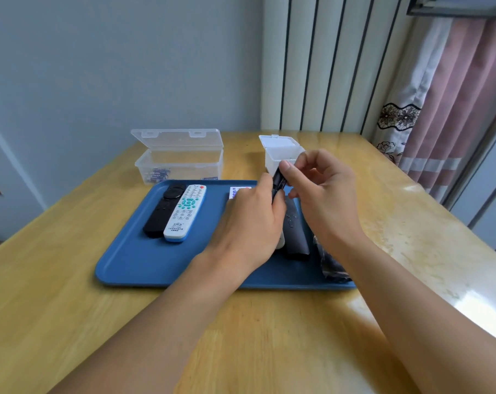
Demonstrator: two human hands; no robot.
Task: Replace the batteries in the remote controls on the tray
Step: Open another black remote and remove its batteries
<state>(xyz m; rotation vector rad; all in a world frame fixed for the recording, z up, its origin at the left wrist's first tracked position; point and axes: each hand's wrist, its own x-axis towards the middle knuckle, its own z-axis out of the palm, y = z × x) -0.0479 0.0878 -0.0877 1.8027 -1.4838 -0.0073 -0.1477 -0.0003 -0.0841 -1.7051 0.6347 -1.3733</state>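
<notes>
Head view shows the left hand and right hand both curled around a slim black remote raised above the blue tray; light, rigid, slick plastic, best gripped along its long edges.

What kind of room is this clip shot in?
Probably a home room: a wooden table beside a window with pink curtains, and a striped wall panel behind.
</notes>
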